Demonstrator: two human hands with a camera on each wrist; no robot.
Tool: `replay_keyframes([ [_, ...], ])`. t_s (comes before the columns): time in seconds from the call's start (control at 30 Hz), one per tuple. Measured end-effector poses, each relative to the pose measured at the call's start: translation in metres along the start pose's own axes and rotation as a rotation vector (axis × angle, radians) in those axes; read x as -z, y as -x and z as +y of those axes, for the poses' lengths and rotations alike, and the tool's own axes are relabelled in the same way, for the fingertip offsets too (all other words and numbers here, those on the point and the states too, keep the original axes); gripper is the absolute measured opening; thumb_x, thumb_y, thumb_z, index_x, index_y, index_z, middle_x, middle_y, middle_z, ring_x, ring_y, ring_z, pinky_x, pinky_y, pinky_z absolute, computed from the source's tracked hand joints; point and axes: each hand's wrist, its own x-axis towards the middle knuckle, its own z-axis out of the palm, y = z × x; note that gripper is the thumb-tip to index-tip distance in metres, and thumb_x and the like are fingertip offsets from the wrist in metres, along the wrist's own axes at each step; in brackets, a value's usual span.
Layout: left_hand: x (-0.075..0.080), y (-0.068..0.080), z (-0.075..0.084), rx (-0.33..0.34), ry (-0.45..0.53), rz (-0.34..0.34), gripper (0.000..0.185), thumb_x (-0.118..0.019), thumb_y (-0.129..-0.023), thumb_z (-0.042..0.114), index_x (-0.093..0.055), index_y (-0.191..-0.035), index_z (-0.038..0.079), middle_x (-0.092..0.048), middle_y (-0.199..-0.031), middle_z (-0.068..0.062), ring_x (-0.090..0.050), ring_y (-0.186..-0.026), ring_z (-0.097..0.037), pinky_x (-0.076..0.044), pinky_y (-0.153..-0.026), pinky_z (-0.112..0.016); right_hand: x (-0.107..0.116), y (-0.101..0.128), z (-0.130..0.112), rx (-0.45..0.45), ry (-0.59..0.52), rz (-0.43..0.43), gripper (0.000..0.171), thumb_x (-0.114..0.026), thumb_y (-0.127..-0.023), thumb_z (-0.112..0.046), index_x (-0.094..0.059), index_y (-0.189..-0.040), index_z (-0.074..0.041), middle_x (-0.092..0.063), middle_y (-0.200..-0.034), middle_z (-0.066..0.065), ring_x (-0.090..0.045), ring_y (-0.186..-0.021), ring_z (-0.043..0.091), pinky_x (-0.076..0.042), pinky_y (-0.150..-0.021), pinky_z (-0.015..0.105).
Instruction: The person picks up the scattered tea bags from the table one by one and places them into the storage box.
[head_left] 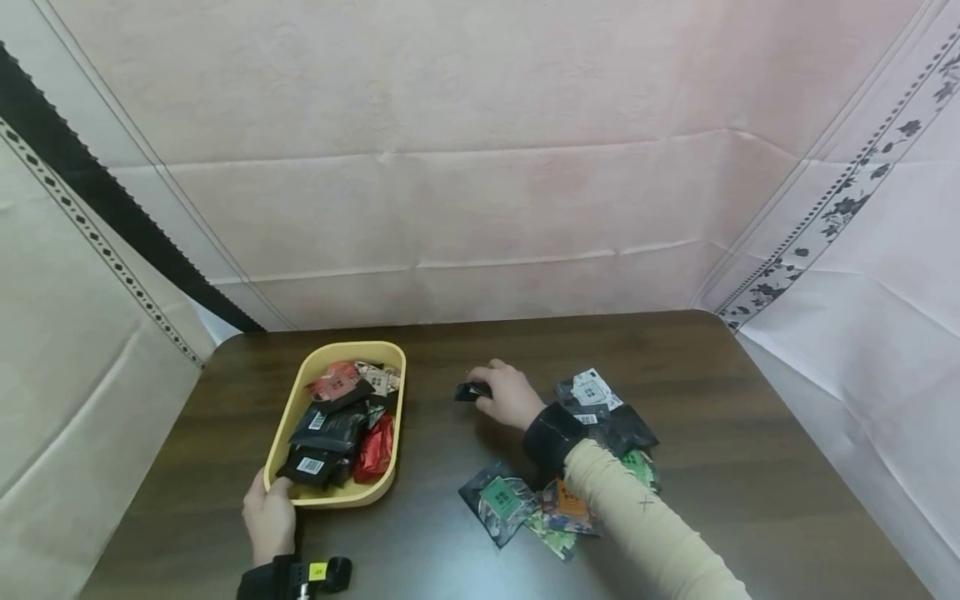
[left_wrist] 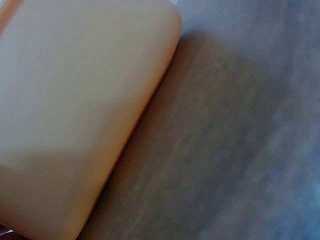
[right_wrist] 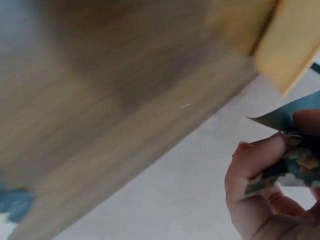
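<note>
In the head view a yellow plastic basket [head_left: 352, 499] stands on the left of the table, filled with several black, red and patterned packets. My left hand [head_left: 270, 518] grips its near left corner; in the left wrist view the basket's pale wall [left_wrist: 85, 100] fills much of the picture. To the right of the basket, above the table, my right hand [head_left: 513, 398] pinches a small dark packet [head_left: 471, 391]. Seen from the right wrist, that packet [right_wrist: 302, 167] has a flowery pattern and is bent between the fingers and thumb.
On the right side of the brown table [head_left: 720, 467], black packets [head_left: 628, 429] lie in a pile, one with a white label. Nearer, under the right forearm, lie a green-labelled packet [head_left: 501, 498] and an orange-labelled packet [head_left: 570, 504]. White cloth [head_left: 480, 208] hangs behind the table.
</note>
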Motion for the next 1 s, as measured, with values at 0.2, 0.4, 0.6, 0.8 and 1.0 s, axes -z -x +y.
replay_keyframes([
  [0.2,-0.001,-0.001,-0.002,-0.012,0.019,-0.004,0.048,-0.03,-0.086,0.0,-0.036,-0.133,-0.008,-0.039,-0.132,-0.027,-0.037,-0.116,-0.035,-0.027,-0.098,-0.051,-0.015,-0.026,-0.043,0.175,0.026,0.01,0.035,-0.067,-0.075,-0.011,-0.063,-0.109,-0.013,-0.054,-0.09,0.005,-0.053,-0.076,0.017,-0.046,-0.066,0.029],
  [0.4,-0.003,0.001,-0.004,-0.021,0.032,-0.02,0.049,-0.03,-0.087,0.001,-0.035,-0.135,-0.007,-0.037,-0.134,-0.028,-0.035,-0.118,-0.037,-0.025,-0.099,-0.052,-0.033,-0.05,-0.09,0.273,0.052,-0.036,0.047,-0.067,-0.075,-0.016,-0.057,-0.121,-0.012,-0.057,-0.107,0.008,-0.055,-0.089,0.017,-0.046,-0.076,0.027],
  [0.6,-0.003,0.002,-0.005,-0.038,0.036,-0.026,0.047,-0.03,-0.087,0.001,-0.037,-0.133,-0.008,-0.04,-0.132,-0.027,-0.038,-0.114,-0.035,-0.028,-0.097,-0.05,-0.059,-0.067,-0.12,0.3,0.152,-0.061,0.056,-0.067,-0.08,-0.029,-0.048,-0.131,-0.017,-0.052,-0.121,0.007,-0.052,-0.103,0.02,-0.042,-0.088,0.032],
  [0.8,0.0,0.001,-0.005,-0.048,0.02,-0.014,0.046,-0.03,-0.087,0.002,-0.04,-0.13,-0.008,-0.042,-0.13,-0.026,-0.04,-0.111,-0.034,-0.029,-0.095,-0.049,-0.077,-0.073,-0.127,0.274,0.243,-0.073,0.081,-0.059,-0.076,-0.058,-0.028,-0.143,-0.023,-0.026,-0.146,0.009,-0.025,-0.13,0.034,-0.032,-0.096,0.051],
  [1.0,0.0,0.0,-0.004,-0.017,0.039,-0.01,0.049,-0.03,-0.086,0.001,-0.036,-0.134,-0.007,-0.039,-0.133,-0.027,-0.037,-0.115,-0.035,-0.027,-0.098,-0.052,-0.074,-0.066,-0.112,0.262,0.211,-0.058,0.082,-0.058,-0.078,-0.058,-0.023,-0.144,-0.026,-0.022,-0.147,0.008,-0.021,-0.132,0.033,-0.032,-0.095,0.054],
])
